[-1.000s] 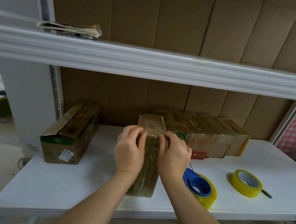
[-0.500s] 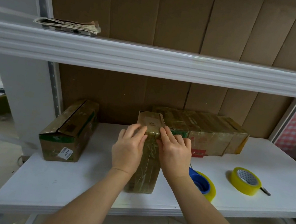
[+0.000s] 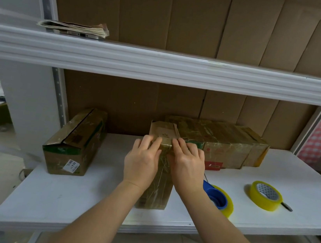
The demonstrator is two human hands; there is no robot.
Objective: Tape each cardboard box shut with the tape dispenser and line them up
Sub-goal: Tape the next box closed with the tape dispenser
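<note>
Far left on the white lower shelf (image 3: 300,180), a cardboard box (image 3: 75,142) lying at an angle, top flaps parted along a dark seam, white label on its near end. Up on the shelf above (image 3: 163,64), towards the left, a flat stack of folded papers (image 3: 74,28). Middle of the lower shelf: a narrow box (image 3: 156,190) running near to far, wrapped in shiny tape, a flap at its far end standing up. Pressed flat on its top, the left hand (image 3: 142,159), fingers straight and close together, tips near the far end, gripping nothing. Just beside it, the right hand (image 3: 188,161), likewise flat, fingers extended on the top and right edge of the same box, nothing pinched. Behind and right of that box, against the cardboard backing, a row of taped boxes (image 3: 223,148) set side by side, one with a red patch on its near face. Near edge, just right of the right forearm, the tape dispenser (image 3: 218,198), blue core with a yellow roll, lying on the shelf, apart from both hands. Further right, a separate yellow tape roll (image 3: 266,195) lying flat, a small dark object poking out from behind it, too small to tell what.
</note>
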